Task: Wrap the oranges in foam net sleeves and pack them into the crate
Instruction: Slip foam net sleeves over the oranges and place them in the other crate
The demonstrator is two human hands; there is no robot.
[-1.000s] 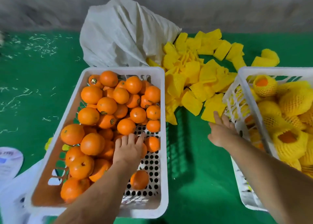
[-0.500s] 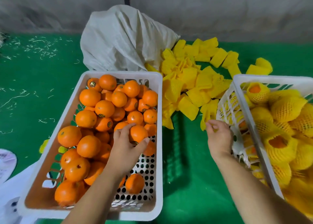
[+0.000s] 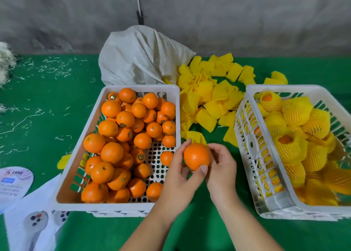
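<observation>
The supply crate sits at the 9 o'clock side of your working zone, placed so your left hand reaches it without crossing over. It holds loose, unwrapped oranges, piled deepest along its left wall, with the perforated floor bare toward the right.

Your left hand grips the picked orange from its left side, with fingers curled behind it and the thumb across its lower front. This keeps the fruit lifted over the green table, in the gap between the two crates. The orange is round and evenly coloured, with a smooth, faintly dimpled skin and no sleeve on it yet.

Your right hand touches the orange from its 3 o'clock side, fingers curled. A foam net sleeve shows just behind the fruit at 12 o'clock. You cannot tell from this view whether the right hand pinches that sleeve or only steadies the fruit.

The loose sleeves lie heaped at 12 o'clock, within direct reach of the right hand.

The packing crate stands at 3 o'clock and holds the wrapped oranges, so a finished piece likely needs only a short move right.
</observation>
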